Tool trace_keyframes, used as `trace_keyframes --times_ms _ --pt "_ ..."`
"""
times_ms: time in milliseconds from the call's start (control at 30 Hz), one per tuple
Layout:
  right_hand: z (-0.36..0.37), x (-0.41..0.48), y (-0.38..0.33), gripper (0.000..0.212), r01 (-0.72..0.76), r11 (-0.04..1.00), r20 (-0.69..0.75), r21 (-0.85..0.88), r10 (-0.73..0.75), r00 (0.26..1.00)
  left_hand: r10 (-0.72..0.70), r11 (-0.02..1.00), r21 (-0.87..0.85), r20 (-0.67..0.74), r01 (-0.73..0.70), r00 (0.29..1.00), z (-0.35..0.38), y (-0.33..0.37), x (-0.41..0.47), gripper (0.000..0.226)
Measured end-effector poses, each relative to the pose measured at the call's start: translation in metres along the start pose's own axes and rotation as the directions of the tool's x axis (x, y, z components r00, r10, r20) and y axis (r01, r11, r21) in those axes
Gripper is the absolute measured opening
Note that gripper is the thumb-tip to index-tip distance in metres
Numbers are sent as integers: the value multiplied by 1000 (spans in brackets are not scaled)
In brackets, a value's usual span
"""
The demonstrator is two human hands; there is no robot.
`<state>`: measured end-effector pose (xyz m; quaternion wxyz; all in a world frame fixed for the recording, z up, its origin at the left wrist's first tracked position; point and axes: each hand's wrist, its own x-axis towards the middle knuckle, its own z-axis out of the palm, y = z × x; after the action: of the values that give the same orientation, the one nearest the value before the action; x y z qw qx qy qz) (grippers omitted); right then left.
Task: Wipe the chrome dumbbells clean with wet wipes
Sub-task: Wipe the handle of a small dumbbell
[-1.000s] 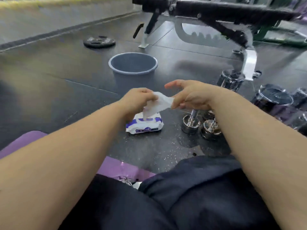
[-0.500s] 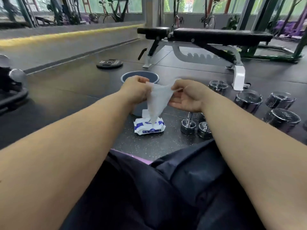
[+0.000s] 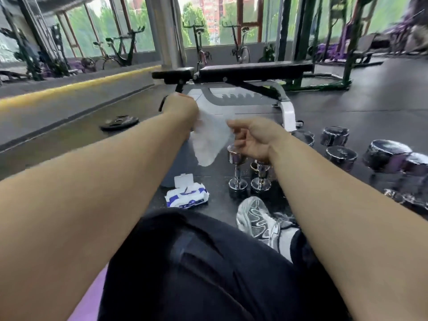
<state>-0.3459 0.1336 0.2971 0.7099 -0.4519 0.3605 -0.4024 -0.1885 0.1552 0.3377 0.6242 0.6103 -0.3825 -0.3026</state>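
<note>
You sit on a dark rubber gym floor (image 3: 370, 100), both bare forearms stretched out ahead. At far left, a round black weight plate (image 3: 119, 122) lies flat on the floor. Your left hand (image 3: 181, 107) is raised, its fingers clenched round the upper left corner of a thin white wet wipe (image 3: 209, 140). The wipe hangs spread in the air between your two hands, its lower tip drooping free above the floor. Beneath your left forearm a grey plastic bucket (image 3: 172, 165) shows only as a sliver (the arm hides most of it). Just in front of it lies a soft white and blue packet of wipes (image 3: 187, 198), its white flip lid standing open. Your right hand (image 3: 254, 137), held lower than the left, pinches the wipe's upper right corner, the other fingers curled in. Under that hand two small chrome dumbbells (image 3: 238, 169) lie side by side on the floor, ends towards you; the wipe hangs just left of the nearer one's far head. A grey and white trainer (image 3: 257, 218) rests close to their near ends. To the right, several larger dumbbells (image 3: 341, 154) with shiny round heads sit on the floor. Behind everything stands a black padded bench (image 3: 252, 70) on a white frame.
</note>
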Motion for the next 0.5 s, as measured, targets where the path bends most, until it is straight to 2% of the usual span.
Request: trace_keyframes --times_ms 133,167,233,300,400,500 --pt "-25 0 -10 20 -22 1000 -95 7 22 995 -54 989 -139 -33 49 998 35 3 1 28" --pt "-29 2 -11 19 -34 999 -106 -9 33 994 -39 992 -125 -45 34 998 44 0 2 28" --pt "-36 8 -13 16 -29 1000 -118 -4 28 993 47 999 14 -50 -47 998 60 -9 4 27" --pt "-44 13 -16 14 26 998 -136 51 -19 991 88 995 46 -33 -86 996 72 -14 7 28" --pt "-64 19 -23 13 113 988 -210 110 -88 974 42 999 -1 107 -42 993 93 -24 17 32" --pt "-95 19 -28 16 166 975 -227 150 -129 965 -92 990 -67 354 123 931 120 -31 11 20"
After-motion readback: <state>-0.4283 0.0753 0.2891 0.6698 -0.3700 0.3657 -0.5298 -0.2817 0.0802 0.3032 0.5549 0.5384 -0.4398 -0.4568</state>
